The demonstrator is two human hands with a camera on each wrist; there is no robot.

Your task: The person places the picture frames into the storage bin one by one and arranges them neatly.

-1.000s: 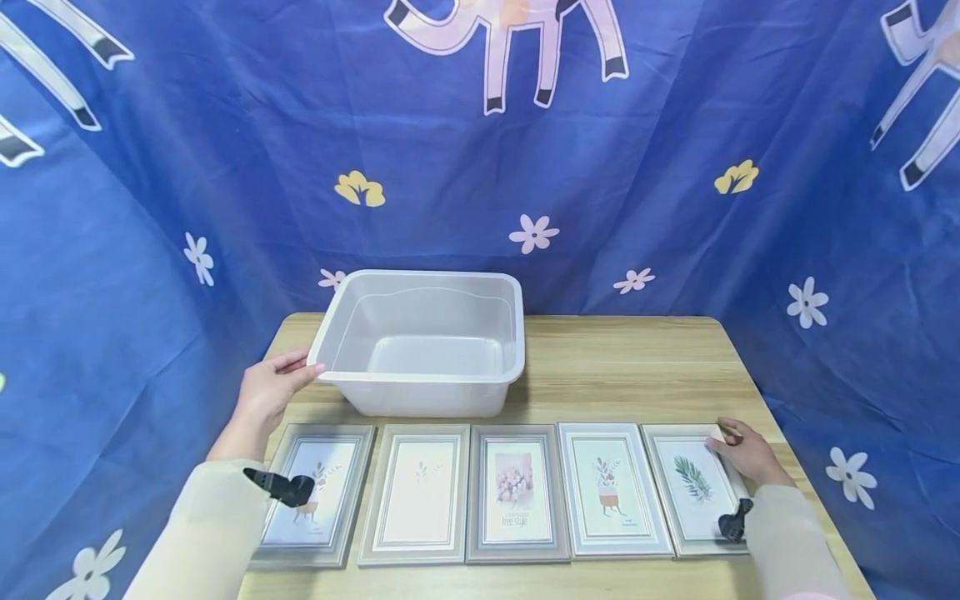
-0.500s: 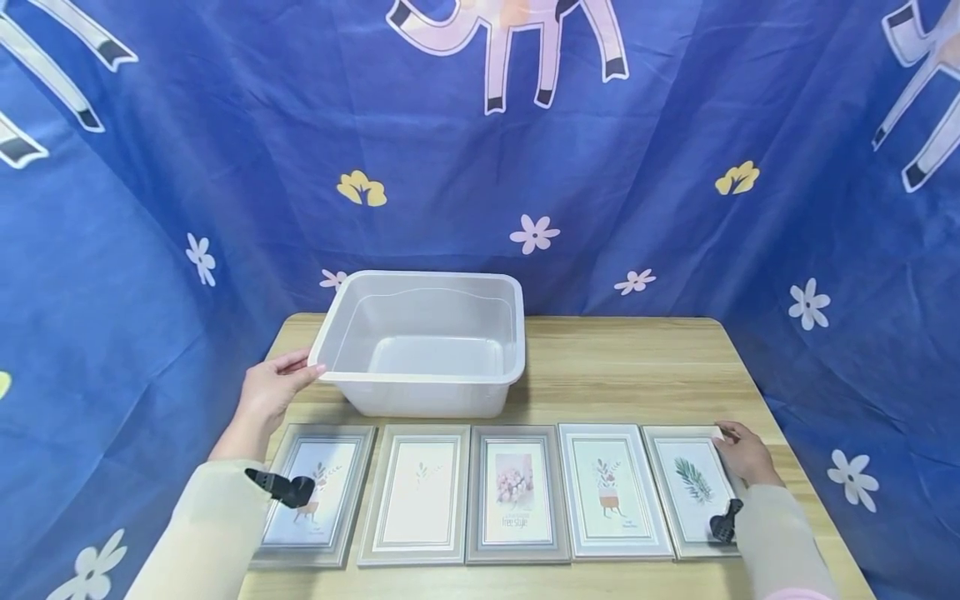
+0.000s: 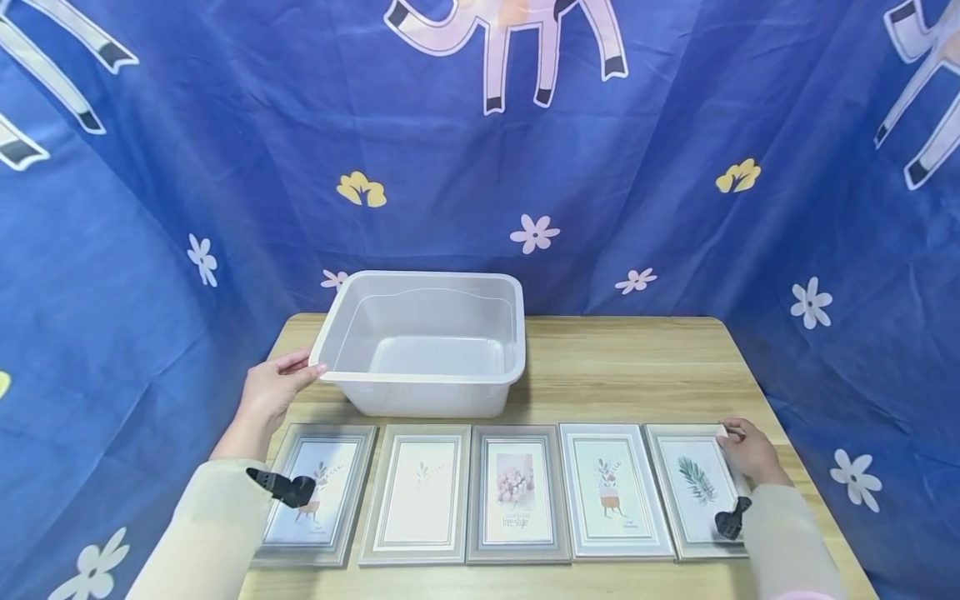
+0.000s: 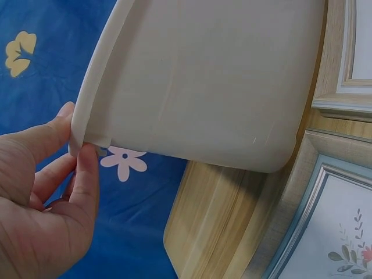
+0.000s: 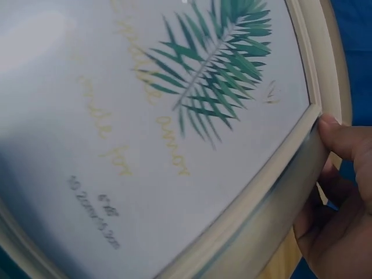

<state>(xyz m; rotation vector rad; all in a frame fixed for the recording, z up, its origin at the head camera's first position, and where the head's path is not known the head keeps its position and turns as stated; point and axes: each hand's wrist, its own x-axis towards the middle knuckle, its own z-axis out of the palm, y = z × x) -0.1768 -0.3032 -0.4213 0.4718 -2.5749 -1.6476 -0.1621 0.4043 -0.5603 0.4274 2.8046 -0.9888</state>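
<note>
My left hand [image 3: 264, 393] pinches the front left corner of a white plastic tub [image 3: 420, 396]. In the left wrist view, the thumb [image 4: 49, 131] lies on the outer side of its rim and curled fingers press from the other side. At the far right of a row of picture frames, my right hand [image 3: 752, 454] grips the right edge of a picture frame [image 3: 693, 479] with a green leaf print. The right wrist view has the thumb [image 5: 337, 133] on the border's front face and the other fingers curled at the outer side, partly hidden behind it.
Left of that frame, several more picture frames lie face up side by side: a white one [image 3: 611, 492], a grey one with pink flowers [image 3: 513, 492], a pale one [image 3: 416, 492] and one [image 3: 311, 492] under my left forearm. The wooden table [image 3: 622, 358] meets blue patterned cloth [image 3: 450, 167] behind.
My right thumb has shifted slightly right, from over the leaf frame's face toward its edge. My left hand, the tub and the frames look the same.
</note>
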